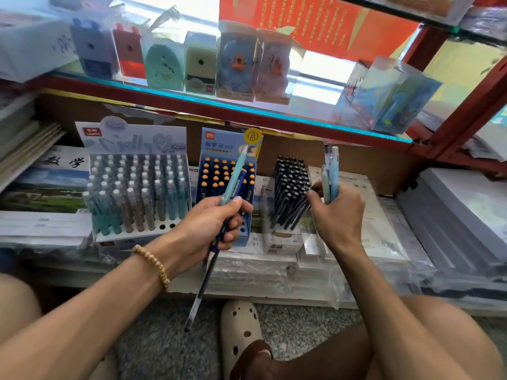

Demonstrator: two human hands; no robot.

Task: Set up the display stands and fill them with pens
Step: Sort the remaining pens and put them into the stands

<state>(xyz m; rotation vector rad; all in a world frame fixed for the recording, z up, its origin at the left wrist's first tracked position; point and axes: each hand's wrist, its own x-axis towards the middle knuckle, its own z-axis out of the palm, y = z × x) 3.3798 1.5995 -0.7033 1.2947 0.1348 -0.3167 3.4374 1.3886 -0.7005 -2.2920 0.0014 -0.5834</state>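
The person crouches before a low shelf stacked with plastic-wrapped paper reams [274, 267], on which three pen displays stand in a row near its back edge. The left hand [211, 226] is closed around two items at once: a pale teal capped pen [233, 179] that points up and away over the middle display, and a dark blue pencil-like pen [203, 286] whose tip hangs down past the shelf's front edge toward the floor. The right hand [337, 212] grips a small bunch of light blue pens [330, 174] held upright, just beside the cluster of black pens [290, 193] standing in a small white box [282, 242]. The wide white tiered display stand with a pastel header card [137, 193], toward the shelf's left end, is nearly full; a few open holes show at the right end of its front row. The narrow blue display stand with orange-tipped pens [227, 176] sits between the other two and is partly hidden by the left hand. The step in hand looks like sorting loose pens by kind before slotting them in. The next move probably calls for carrying the teal pen to one of the empty front holes in the white stand and lowering it straight, without knocking the neighbouring pens. The dark blue one likely belongs in the blue stand, though that match is hard to confirm.
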